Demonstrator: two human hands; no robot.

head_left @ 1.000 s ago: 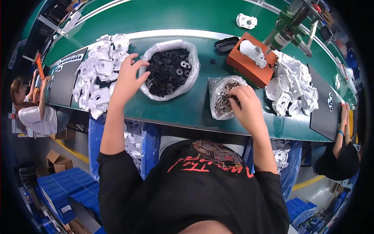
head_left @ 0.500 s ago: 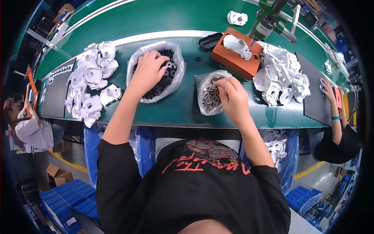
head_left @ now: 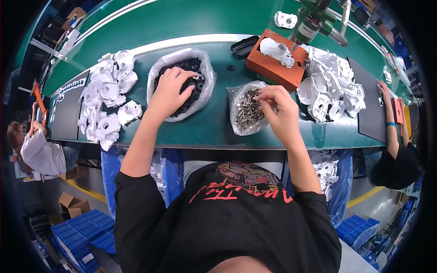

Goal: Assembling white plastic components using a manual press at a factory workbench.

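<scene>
My left hand (head_left: 172, 93) reaches into a clear plastic bag (head_left: 208, 66) of small black ring-shaped parts (head_left: 185, 107). Its thumb and forefinger are apart over the parts; the other fingertips are partly hidden. At the right, my right hand (head_left: 281, 108) is over a smaller clear bag (head_left: 234, 98) full of metal screws (head_left: 249, 110). Its fingers are bent together at the bag's right side, and whatever is between the fingertips is too small to make out.
White plastic housings lie piled at left (head_left: 108, 91) and right (head_left: 330, 86). An orange fixture block (head_left: 277, 68) carrying a white housing (head_left: 276, 50) stands under a green press (head_left: 309, 27). A black case (head_left: 245, 46) lies beside it. Other people work at both sides.
My right hand has drawn slightly right from the screws, its fingers more bent. My left hand has shifted a little down and left within the bag of black parts.
</scene>
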